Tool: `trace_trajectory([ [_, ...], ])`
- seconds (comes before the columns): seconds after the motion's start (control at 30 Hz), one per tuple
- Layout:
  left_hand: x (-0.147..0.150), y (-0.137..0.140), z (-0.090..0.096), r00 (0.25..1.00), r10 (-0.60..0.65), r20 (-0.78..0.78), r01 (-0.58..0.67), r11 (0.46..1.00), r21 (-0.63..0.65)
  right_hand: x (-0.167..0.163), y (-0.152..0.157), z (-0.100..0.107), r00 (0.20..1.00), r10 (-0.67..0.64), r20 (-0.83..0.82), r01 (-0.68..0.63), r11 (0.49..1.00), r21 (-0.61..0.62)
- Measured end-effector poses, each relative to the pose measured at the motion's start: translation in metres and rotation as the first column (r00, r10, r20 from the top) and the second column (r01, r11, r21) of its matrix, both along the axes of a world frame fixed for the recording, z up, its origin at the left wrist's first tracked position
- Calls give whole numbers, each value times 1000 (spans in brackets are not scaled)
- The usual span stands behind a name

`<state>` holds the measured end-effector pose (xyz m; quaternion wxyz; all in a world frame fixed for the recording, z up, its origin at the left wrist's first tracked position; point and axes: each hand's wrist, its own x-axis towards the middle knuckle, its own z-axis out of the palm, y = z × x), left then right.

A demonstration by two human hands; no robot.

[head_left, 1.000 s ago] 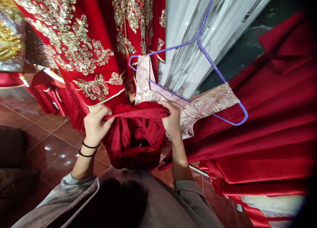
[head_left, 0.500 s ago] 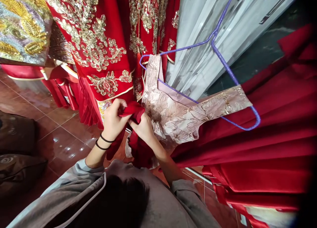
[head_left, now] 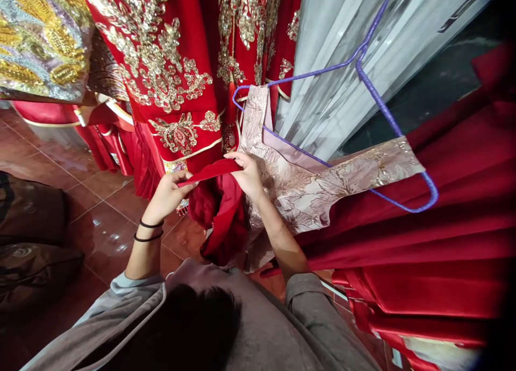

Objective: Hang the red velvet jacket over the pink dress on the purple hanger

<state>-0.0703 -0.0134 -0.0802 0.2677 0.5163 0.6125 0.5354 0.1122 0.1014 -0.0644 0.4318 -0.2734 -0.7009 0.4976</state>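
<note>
Evidently pinched between thumb and fingers, one end of a flat fold of deep red, soft cloth (head_left: 223, 226) sits in the left hand (head_left: 166, 195), while the right hand (head_left: 249, 180) grips the fold's other end, its fingers along the upper edge. Between the two hands the fold runs nearly straight, and the rest of the cloth hangs in loose, bunched loops below it, in front of the person's body. Two thin black bands (head_left: 149, 237) circle the left wrist, and both forearms come out of pushed-up grey sleeves (head_left: 312, 306). Just beside the right hand is a pale pink bodice with a raised floral pattern (head_left: 294, 191), its straps over a purple hanger (head_left: 379, 98). Beyond the hands, red fabric panels covered in gold sequins (head_left: 163, 64) hang down; further right are whitish translucent covers (head_left: 328, 54) and a broad sweep of plain dark red fabric (head_left: 403, 226). At far left, brown bags (head_left: 30, 209) rest on the reddish tiled floor (head_left: 102, 223).
</note>
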Motion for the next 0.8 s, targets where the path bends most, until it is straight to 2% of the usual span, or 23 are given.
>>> trace_trajectory([
  [0.03, -2, -1, 3, 986, -10, 165, 9, 1000, 8, 1, 0, 1, 996, 41, 81, -44, 998, 39],
  [0.1, -5, -2, 8, 892, 36, 450, -49, 999, 19, 3, -1, 1, 953, 97, 287, -137, 983, 122],
  [0.17, -5, 0, 10, 782, 103, 615, -137, 991, 8, 1, -9, -4, 868, 17, 496, -143, 966, 217],
  [0.23, -3, 5, 9, 732, 139, 667, -191, 982, 4, -5, -21, -17, 776, -137, 616, -91, 942, 325],
  [0.3, -2, 9, 6, 733, 157, 662, -241, 970, 36, -12, -35, -39, 717, -214, 663, -69, 925, 373],
  [0.4, -4, 13, 4, 745, 206, 635, -340, 936, 95, -18, -48, -73, 642, -120, 758, -132, 956, 263],
  [0.5, -9, 7, 13, 765, 187, 617, -367, 913, 178, -15, -44, -86, 573, 0, 820, -190, 973, 133],
  [0.57, -12, 0, 25, 816, 83, 572, -277, 925, 261, -11, -32, -77, 594, 7, 805, -194, 972, 134],
  [0.67, -16, -10, 45, 869, -23, 494, -183, 913, 365, -6, -15, -48, 689, -74, 721, -144, 961, 237],
  [0.73, -18, -12, 55, 869, 12, 494, -241, 883, 403, -5, -8, -25, 720, -122, 683, -128, 945, 303],
  [0.8, -22, -10, 59, 846, 66, 528, -309, 870, 385, -6, -4, 1, 738, -125, 663, -163, 920, 355],
])
